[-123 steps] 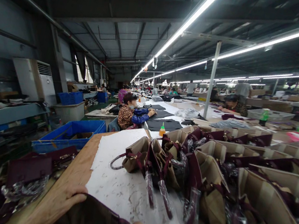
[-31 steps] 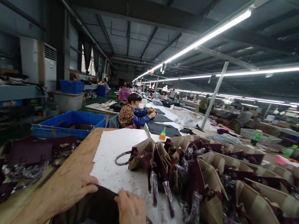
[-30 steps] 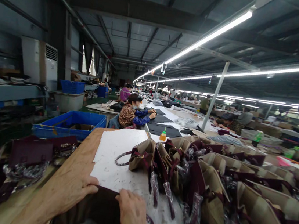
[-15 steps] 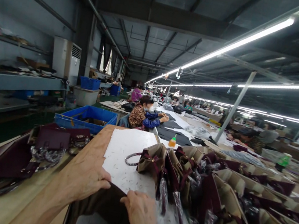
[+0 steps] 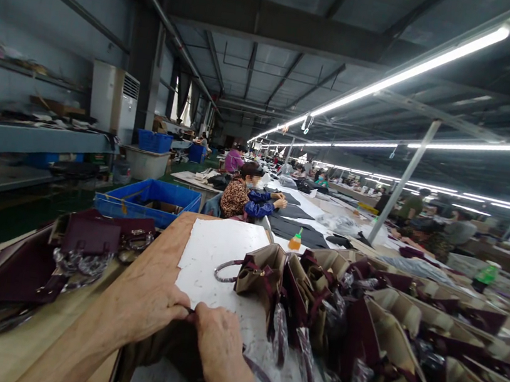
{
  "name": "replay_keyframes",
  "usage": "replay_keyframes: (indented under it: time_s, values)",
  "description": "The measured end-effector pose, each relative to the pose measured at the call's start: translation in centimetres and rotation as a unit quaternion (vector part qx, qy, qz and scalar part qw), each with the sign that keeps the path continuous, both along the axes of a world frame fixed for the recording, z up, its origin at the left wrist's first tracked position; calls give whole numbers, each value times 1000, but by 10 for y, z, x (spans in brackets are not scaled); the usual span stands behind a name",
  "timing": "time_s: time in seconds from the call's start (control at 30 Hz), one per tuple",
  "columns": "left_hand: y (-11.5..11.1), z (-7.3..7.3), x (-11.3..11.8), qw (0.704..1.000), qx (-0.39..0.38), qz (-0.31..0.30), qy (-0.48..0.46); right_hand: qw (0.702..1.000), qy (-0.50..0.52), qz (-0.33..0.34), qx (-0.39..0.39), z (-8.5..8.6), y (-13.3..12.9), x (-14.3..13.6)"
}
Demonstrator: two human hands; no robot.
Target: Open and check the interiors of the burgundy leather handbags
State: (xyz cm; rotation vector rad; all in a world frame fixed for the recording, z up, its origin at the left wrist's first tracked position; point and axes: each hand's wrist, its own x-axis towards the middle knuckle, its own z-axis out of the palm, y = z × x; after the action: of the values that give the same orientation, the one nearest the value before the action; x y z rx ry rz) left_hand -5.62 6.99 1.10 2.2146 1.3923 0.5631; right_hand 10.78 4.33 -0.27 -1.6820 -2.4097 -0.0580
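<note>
At the bottom centre, a dark bag (image 5: pixel 176 344) stands with its mouth toward me, its inside in shadow. My left hand (image 5: pixel 157 307) pinches its upper edge from the left. Right beside it, my right hand (image 5: pixel 218 337) is closed on the same edge, the fingertips of both hands almost touching. A wrapped handle (image 5: pixel 263 378) curves out to the right of my right wrist. White paper (image 5: pixel 222 256) with small scraps on it lies beyond my hands on the wooden table (image 5: pixel 159 247).
Many maroon and beige bags (image 5: pixel 262 271) crowd the right side. More maroon bags (image 5: pixel 20 272) lie at the left. A blue crate (image 5: pixel 147 198) stands ahead on the left. A person (image 5: pixel 240 195) sits past the table, near a small orange bottle (image 5: pixel 295 241).
My right hand has moved left and up along the bag's edge, up against my left hand. The wrapped handle now shows beside my right wrist. My left hand has barely moved.
</note>
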Motion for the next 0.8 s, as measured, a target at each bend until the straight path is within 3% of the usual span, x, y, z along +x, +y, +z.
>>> replay_keyframes:
  time_s: [0.27, 0.47, 0.8]
  values:
    - [-4, 0, -3, 1000, -5, -17, 19, 1000, 15, -6, 1, 6, -9, 0]
    - [-6, 1, -6, 999, -10, -37, 33, 999, 18, 33, -7, 15, -11, 7]
    - [-8, 5, -5, 999, -33, -31, 28, 999, 35, 26, -15, 2, -11, 3]
